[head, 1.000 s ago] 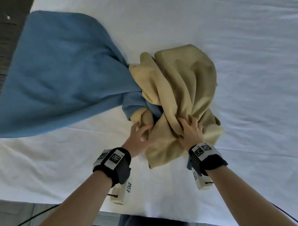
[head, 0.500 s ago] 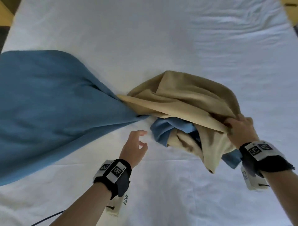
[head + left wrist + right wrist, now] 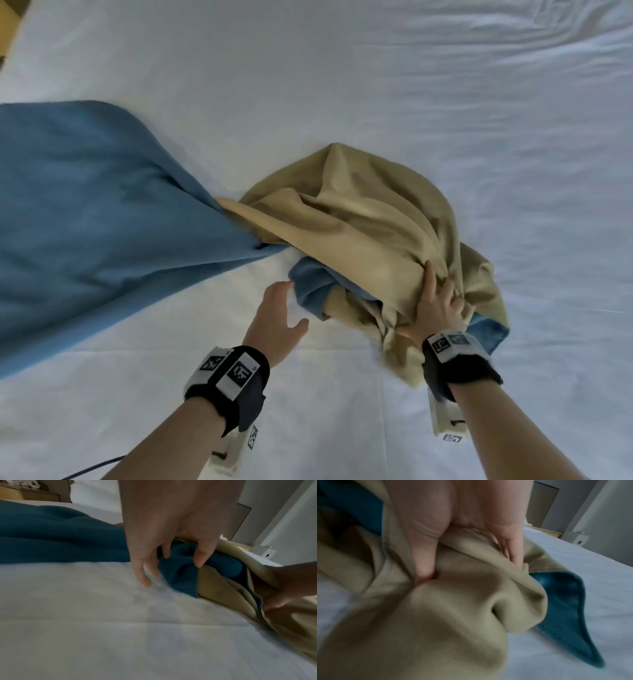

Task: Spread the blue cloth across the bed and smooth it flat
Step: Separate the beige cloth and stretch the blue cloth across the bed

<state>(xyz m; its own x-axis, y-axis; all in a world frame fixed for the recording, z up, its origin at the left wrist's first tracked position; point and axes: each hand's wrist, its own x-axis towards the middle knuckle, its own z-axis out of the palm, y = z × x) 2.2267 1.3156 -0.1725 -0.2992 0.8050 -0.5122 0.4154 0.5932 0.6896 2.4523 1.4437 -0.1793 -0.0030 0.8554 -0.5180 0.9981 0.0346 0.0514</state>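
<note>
The cloth is blue on one face and tan on the other. Its blue part (image 3: 102, 212) lies spread over the left of the white bed (image 3: 342, 68). Its tan side (image 3: 359, 222) is heaped in a bunch at the middle. My right hand (image 3: 435, 301) grips a fold of the tan side (image 3: 453, 608), thumb and fingers (image 3: 513, 553) pressed into it. A blue corner (image 3: 565, 601) sticks out to its right. My left hand (image 3: 281, 308) hovers open, its fingertips (image 3: 145, 582) beside a small blue fold (image 3: 180, 577) of the bunch.
White sheet, lightly creased, surrounds the cloth on all sides. A wooden piece of furniture (image 3: 10, 20) shows at the bed's far left corner. Grey walls and a white box (image 3: 264, 553) stand beyond the bed. A cable (image 3: 92, 469) trails from my left wrist.
My left hand let go of the bunch and now hangs open beside it. My right hand pulled the tan side out to the right, then came back left with it.
</note>
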